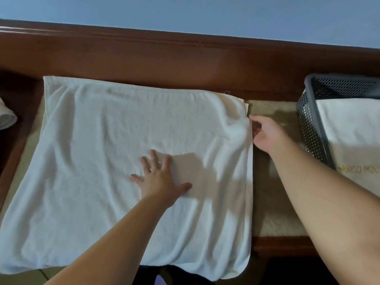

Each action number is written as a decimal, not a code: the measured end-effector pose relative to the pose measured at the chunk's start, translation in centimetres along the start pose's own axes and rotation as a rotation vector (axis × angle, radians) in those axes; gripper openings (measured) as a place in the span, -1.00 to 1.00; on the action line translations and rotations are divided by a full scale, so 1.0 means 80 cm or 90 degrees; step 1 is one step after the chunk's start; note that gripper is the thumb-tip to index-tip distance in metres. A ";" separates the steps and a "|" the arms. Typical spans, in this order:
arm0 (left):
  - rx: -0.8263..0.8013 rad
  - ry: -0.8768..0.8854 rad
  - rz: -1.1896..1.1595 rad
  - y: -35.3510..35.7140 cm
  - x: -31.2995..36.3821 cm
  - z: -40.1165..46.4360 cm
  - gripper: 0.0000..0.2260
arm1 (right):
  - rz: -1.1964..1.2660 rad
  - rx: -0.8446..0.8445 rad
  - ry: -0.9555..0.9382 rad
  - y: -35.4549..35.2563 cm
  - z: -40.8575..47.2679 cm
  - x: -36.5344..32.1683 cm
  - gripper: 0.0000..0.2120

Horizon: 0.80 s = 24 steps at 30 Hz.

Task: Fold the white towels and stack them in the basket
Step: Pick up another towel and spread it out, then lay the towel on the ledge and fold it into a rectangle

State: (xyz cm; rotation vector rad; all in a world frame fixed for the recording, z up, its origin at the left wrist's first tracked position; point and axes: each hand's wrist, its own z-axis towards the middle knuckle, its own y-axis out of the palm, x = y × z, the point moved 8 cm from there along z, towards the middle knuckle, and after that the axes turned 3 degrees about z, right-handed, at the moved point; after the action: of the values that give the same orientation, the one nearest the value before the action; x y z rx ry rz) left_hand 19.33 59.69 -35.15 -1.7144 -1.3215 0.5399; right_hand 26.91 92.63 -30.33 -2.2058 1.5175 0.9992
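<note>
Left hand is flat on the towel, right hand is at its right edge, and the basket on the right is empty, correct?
Not quite. The head view shows the basket already holds a folded white towel. The rest stands: left hand flat on the spread towel, right hand at its right edge.

The light is soft and fairly dim, with a cool bluish cast on the wall [185, 11]. It falls from the left: the left hand [159, 177] throws a broad grey shadow rightward across the white towel [102, 140]. The wood rail [185, 56] shows a faint sheen. The whole picture is slightly soft, and straight lines bend toward the edges.
</note>
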 end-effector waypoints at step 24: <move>0.010 -0.013 0.018 0.004 -0.002 0.005 -0.02 | -0.466 0.036 -0.056 -0.026 0.029 0.024 -0.40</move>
State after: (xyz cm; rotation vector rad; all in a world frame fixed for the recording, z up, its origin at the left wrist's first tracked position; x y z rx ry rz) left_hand 19.16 59.69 -35.64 -1.7212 -1.3066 0.5831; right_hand 28.31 93.51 -33.62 -2.3402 0.5858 0.7717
